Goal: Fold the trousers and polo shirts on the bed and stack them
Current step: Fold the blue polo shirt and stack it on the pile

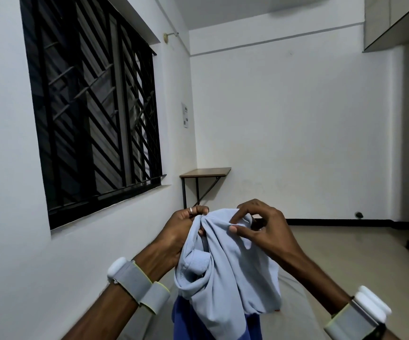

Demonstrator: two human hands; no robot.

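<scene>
A darker blue garment [188,322] is seen lowest in the view, partly covered by the hanging light blue polo shirt [228,271]. The shirt is held up in the air above the bed [294,303], bunched and twisted, with a ribbed sleeve cuff [198,262] turned out on its left side. A gather of cloth at the top is gripped in the curled fingers of the left hand [181,227]. Just beside it, a fold is pinched between thumb and forefinger of the right hand [260,227], the other fingers being loosely spread.

The step in hand is judged to be finding the shirt's edges before folding. It would be done well if the two grips were walked apart along one seam, so that the twist is shaken out and the cloth hangs flat.

The long axis runs about vertically, from the hands downward. Which end is uppermost cannot be told, since no collar is visible.

A small wooden wall table [206,171] stands in the far corner.
</scene>
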